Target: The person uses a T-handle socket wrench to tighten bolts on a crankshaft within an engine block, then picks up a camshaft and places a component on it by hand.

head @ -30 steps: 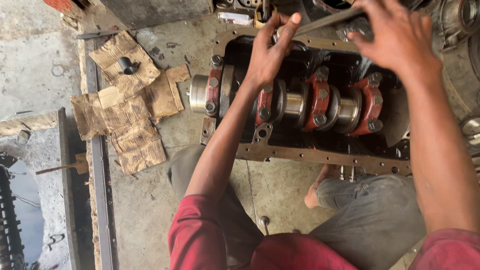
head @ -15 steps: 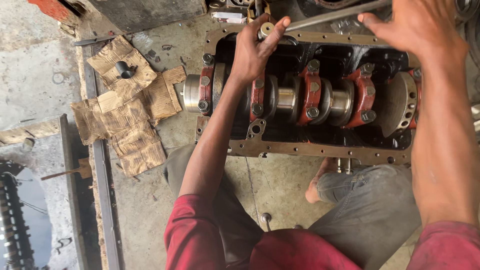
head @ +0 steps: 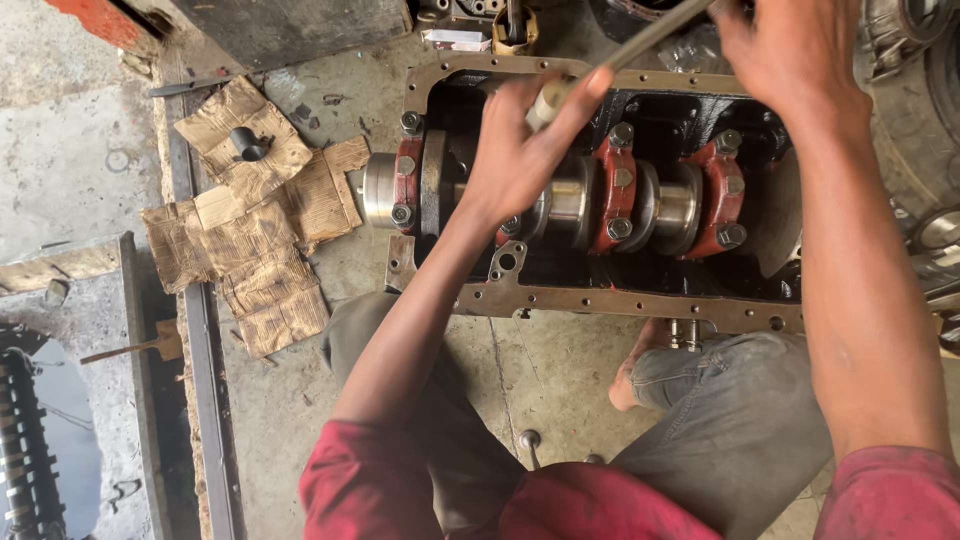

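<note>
The left hand [head: 520, 160] is closed around the head end of a long metal wrench [head: 610, 60], its thumb and fingers gripping the pale socket end just above the middle of the engine block [head: 600, 300]. The right hand [head: 790, 60] clasps the same wrench farther up its shaft, at the far edge of the block near the top of the view; the bar runs slantwise between the two hands.

The engine block sits open side up on the concrete floor [head: 560, 370], its flat rusty rim forming a rectangle. Inside lies the crankshaft [head: 575, 200], running left to right, held down by red bearing caps [head: 615, 190] with bolts at their ends. The left hand hovers over the cap second from the left, hiding most of it. The shaft's left end pokes out past the block's left edge.

To the left of the block, torn pieces of cardboard [head: 250, 240] lie on the floor, with a small dark socket [head: 248, 145] standing on the upper piece. The person squats at the near edge of the block, in grey trousers and red sleeves, one bare foot [head: 635, 375] just beside the block's near rim.
</note>
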